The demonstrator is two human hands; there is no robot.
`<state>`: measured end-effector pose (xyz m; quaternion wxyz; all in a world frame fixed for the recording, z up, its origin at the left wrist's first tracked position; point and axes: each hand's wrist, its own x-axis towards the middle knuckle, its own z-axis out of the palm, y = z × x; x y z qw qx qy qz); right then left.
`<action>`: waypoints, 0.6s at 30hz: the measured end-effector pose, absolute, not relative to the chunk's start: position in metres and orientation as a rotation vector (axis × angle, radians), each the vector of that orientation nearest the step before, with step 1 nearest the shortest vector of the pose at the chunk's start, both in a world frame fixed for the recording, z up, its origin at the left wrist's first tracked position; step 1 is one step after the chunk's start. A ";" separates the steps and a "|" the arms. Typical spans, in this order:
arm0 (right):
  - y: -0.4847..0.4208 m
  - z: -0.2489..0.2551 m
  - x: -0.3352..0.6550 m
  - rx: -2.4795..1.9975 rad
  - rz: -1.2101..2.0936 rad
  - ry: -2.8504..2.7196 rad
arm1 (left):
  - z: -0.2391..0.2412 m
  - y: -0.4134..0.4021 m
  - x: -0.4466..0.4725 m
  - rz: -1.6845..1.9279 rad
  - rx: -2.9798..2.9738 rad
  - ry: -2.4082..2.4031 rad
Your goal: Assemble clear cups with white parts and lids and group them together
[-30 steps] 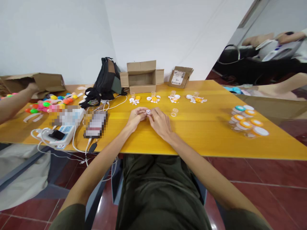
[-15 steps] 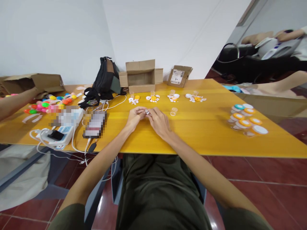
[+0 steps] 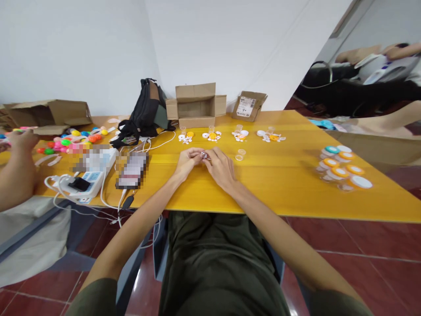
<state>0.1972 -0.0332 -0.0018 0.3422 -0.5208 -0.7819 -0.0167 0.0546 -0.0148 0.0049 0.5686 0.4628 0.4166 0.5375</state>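
Observation:
My left hand (image 3: 187, 164) and my right hand (image 3: 219, 166) meet above the yellow table (image 3: 263, 184). Between their fingertips they pinch a small white piece with dark spots (image 3: 204, 155); its kind is too small to make out, and the fingers partly cover it. Just right of my right hand lie a clear plastic cup and ring (image 3: 240, 154). Beyond the hands sit small piles of white and orange discs with little white pieces (image 3: 212, 136), each beside a clear container.
Several lidded clear jars (image 3: 342, 166) stand at the right. Open cardboard box (image 3: 195, 122), smaller carton (image 3: 248, 106) and black backpack (image 3: 144, 109) line the back. A phone (image 3: 132, 171), power strip (image 3: 95, 177) and cables lie left. Another person's hand (image 3: 19, 145) is near colourful plastic balls (image 3: 66, 142).
My hands keep hold of the small spotted piece, which has turned slightly between my fingers. The other person's hand at the left has pulled back from the cardboard box. The view has shifted slightly.

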 end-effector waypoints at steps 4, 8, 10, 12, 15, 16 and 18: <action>-0.033 -0.001 0.197 -1.343 -0.060 -2.038 | 0.005 -0.015 0.054 1.273 1.083 0.985; -0.033 0.000 0.196 -1.359 -0.080 -2.058 | 0.005 -0.015 0.054 1.269 1.082 1.003; -0.033 0.000 0.196 -1.347 -0.097 -2.060 | 0.005 -0.014 0.054 1.260 1.083 1.006; -0.032 -0.001 0.196 -1.327 -0.112 -2.054 | 0.004 -0.013 0.054 1.259 1.082 1.004; -0.032 -0.002 0.195 -1.326 -0.101 -2.047 | 0.004 -0.012 0.055 1.270 1.086 1.000; -0.032 -0.001 0.195 -1.333 -0.084 -2.047 | 0.004 -0.012 0.055 1.274 1.086 0.998; -0.033 0.001 0.196 -1.334 -0.037 -2.047 | 0.004 -0.011 0.055 1.280 1.082 1.003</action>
